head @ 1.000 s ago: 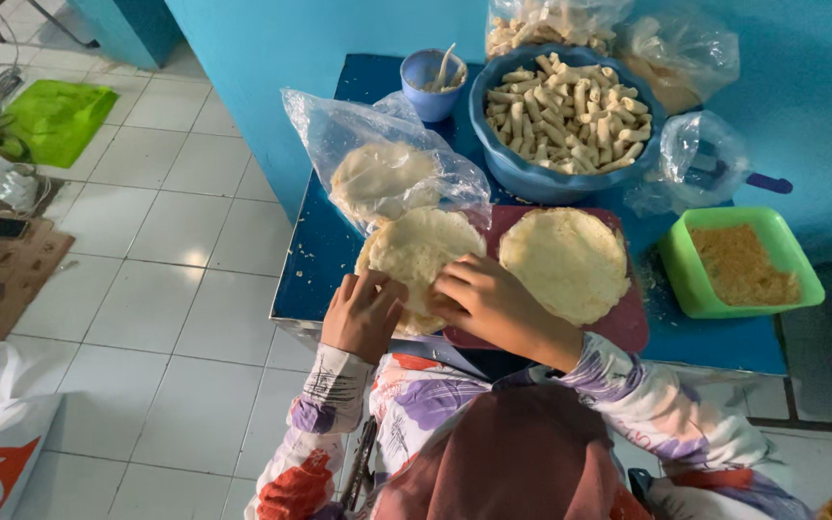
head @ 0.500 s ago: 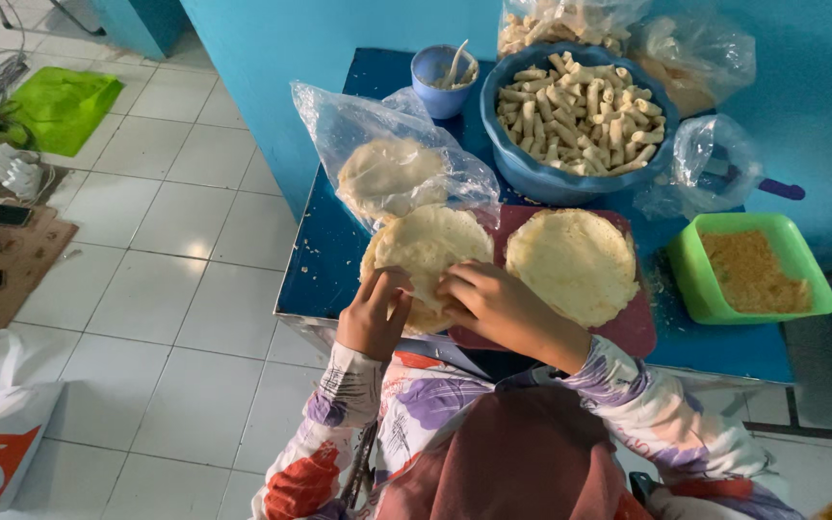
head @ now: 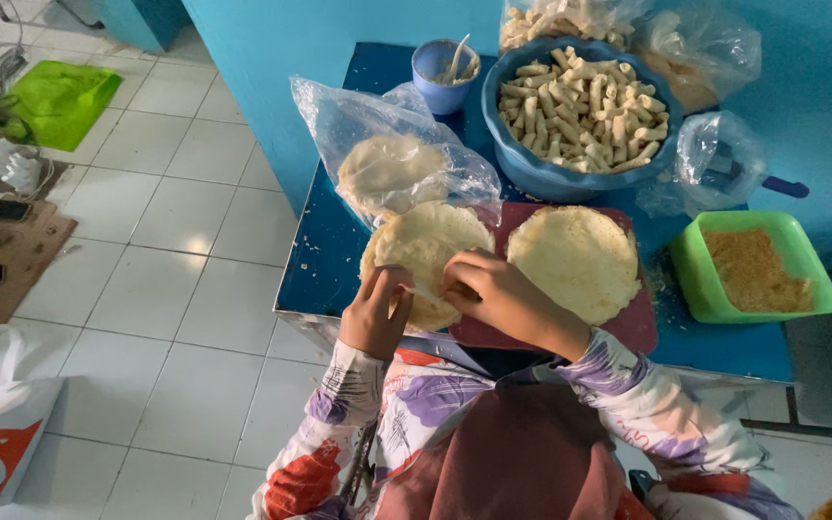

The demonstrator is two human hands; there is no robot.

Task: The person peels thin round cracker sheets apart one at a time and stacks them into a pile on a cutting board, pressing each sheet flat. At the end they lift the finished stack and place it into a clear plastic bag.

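A pale round wrapper (head: 426, 252) lies at the near edge of the blue table (head: 325, 265), half on a dark red board (head: 628, 332); the left hand (head: 377, 313) and right hand (head: 498, 294) pinch its near rim with closed fingers. Behind stand a blue bowl of rolls (head: 580, 111) and a green tub (head: 758, 268), against a blue wall (head: 339, 29) above a white tiled floor (head: 146, 289).

wrapper (head: 585, 260) on board (head: 628, 332), bowl (head: 532, 169) behind, tub (head: 695, 279) right
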